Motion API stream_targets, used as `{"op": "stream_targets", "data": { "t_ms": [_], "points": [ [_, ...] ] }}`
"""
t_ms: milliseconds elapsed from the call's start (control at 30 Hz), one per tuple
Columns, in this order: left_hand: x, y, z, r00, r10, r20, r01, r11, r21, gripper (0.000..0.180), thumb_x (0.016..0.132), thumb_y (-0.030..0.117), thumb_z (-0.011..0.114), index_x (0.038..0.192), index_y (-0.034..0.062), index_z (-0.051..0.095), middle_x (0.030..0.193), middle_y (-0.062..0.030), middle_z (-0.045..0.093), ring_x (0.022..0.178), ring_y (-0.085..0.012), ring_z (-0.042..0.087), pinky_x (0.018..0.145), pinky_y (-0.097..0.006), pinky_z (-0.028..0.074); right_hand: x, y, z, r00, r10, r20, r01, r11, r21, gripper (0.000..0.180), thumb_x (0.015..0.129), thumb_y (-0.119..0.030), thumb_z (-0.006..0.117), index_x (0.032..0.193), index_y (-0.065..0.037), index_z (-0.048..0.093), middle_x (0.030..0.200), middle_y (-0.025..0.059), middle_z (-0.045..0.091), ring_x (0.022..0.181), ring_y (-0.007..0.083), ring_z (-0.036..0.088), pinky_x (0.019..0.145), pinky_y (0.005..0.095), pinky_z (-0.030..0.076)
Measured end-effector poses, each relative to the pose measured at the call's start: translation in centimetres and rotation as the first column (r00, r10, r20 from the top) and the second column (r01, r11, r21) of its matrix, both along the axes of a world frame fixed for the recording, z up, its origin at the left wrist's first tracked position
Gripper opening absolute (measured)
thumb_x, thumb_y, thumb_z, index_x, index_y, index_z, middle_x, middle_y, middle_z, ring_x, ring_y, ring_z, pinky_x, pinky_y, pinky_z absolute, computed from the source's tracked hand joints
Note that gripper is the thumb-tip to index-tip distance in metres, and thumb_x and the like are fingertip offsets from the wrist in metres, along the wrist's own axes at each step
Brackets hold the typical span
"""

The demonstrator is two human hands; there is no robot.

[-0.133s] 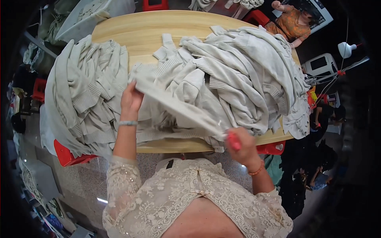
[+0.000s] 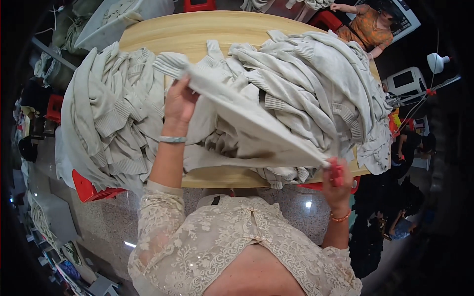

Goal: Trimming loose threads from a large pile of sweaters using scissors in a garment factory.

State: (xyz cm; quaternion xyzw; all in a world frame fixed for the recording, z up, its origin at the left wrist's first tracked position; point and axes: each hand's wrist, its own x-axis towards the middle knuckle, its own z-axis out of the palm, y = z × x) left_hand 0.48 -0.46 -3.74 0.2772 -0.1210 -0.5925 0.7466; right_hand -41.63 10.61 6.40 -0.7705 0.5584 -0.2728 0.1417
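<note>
One red stool [image 2: 91,187] is showing under the near left corner of one wooden table [image 2: 197,30]. Above it, one pile of pale knitted clothes [image 2: 116,118] is covering the table's left side; the pieces are overlapping too much for me to count.

Next, one left hand [image 2: 180,102], wearing one silver-coloured band [image 2: 172,139], is pinching one pale garment [image 2: 261,126]; its fingers are closing narrowly on the cloth, though I am seeing only part of them.

The garment is hanging just above the table's near middle, between the two hands. It is looking off-white, soft and plain, with one edge running taut and slanting down to the right, and slack cloth drooping below. One ribbed cuff [image 2: 170,64] is sticking out past the left hand.

To the right, a second, larger pile [image 2: 316,96] is lying heaped in folds. In front of it, one right hand [image 2: 337,185], wearing one orange beaded bracelet [image 2: 340,216], is curling its fingers around one red tool [image 2: 336,171]; blur is hiding the tool's kind, and I cannot tell whether these fingers are also gripping the garment's corner. At upper right, one other person [image 2: 375,29] in orange is standing beyond the pile.
</note>
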Motion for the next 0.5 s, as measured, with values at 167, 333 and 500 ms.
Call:
{"op": "stream_targets", "data": {
  "t_ms": [167,333,500],
  "points": [
    [-4.5,0.2,-5.7,0.944,-0.318,0.082,0.265,0.885,0.382,0.017,0.093,0.01,0.055,0.109,0.0057,0.056,0.099,-0.0063,0.063,0.084,-0.0182,0.064,0.063,-0.031,0.059,-6.3,1.2,-4.4,0.971,-0.116,-0.209,0.151,0.976,0.158,0.024,0.083,-0.016,0.066,0.105,-0.005,0.062,0.096,0.0166,0.064,0.085,0.0367,0.062,0.074,0.0428,0.05],
    [-4.6,1.5,-8.1,0.978,-0.171,-0.119,0.196,0.949,0.248,0.015,0.094,0.009,0.053,0.107,0.002,0.055,0.101,-0.0073,0.064,0.085,-0.0207,0.064,0.072,-0.036,0.06,-3.5,4.3,-6.3,0.973,0.039,-0.229,0.062,0.906,0.418,0.034,0.082,-0.02,0.069,0.113,-0.009,0.062,0.093,0.0173,0.065,0.085,0.0363,0.063,0.076,0.043,0.05],
    [-4.6,1.1,-7.2,0.94,-0.111,-0.324,0.171,0.972,0.163,0.018,0.095,0.008,0.053,0.111,-0.0005,0.054,0.114,-0.0147,0.061,0.11,-0.0296,0.058,0.096,-0.052,0.05,2.2,0.8,-4.7,0.974,0.165,-0.155,-0.086,0.903,0.422,0.031,0.083,-0.022,0.069,0.109,-0.008,0.061,0.089,0.0179,0.064,0.084,0.0376,0.062,0.072,0.045,0.049]
  ]
}}
